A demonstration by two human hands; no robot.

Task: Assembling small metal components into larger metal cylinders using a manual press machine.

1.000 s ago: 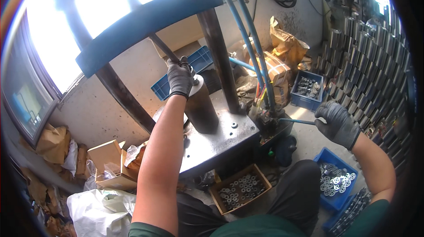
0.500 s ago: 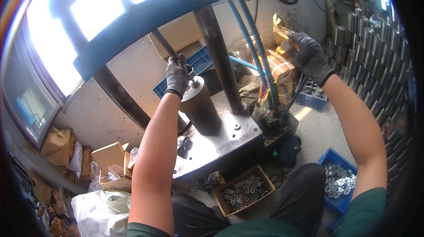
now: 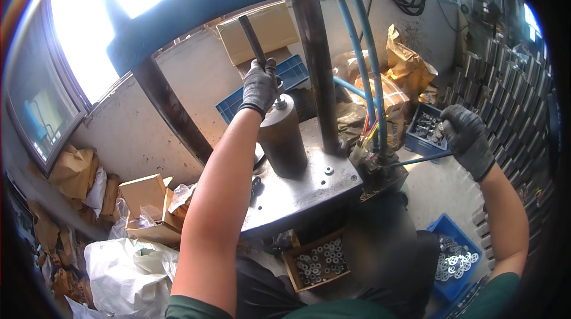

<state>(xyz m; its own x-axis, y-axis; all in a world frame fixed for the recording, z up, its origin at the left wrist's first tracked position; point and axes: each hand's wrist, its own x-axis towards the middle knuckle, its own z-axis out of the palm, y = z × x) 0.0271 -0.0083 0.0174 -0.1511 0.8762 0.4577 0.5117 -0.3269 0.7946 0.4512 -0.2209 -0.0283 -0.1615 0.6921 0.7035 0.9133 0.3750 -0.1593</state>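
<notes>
My left hand [image 3: 260, 88], in a dark grey glove, is closed round a dark metal rod [image 3: 252, 39] that leans upward. Just beside it, a thick metal cylinder [image 3: 283, 140] stands upright on the steel table [image 3: 297, 194] of a press. A small stud [image 3: 279, 102] sticks up from the cylinder's top. At the right, my gloved right hand [image 3: 471, 143] has its fingers curled, with the end of a lever [image 3: 421, 159] against it; the hand hides the lever's tip. One small washer-like ring [image 3: 328, 170] lies on the table's right part.
The press's blue crossbeam [image 3: 220, 9] and dark posts [image 3: 318, 69] surround the cylinder. Blue hoses [image 3: 357, 45] run down at right. A wooden box [image 3: 292, 268] of rings and a blue bin [image 3: 447, 222] of metal parts stand below. Stacked metal pieces [image 3: 505, 105] line the right side.
My right hand has come down and to the right, its fingers now more curled; the lever has swung down with it. The rod in my left hand stands steeper. The view has shifted slightly.
</notes>
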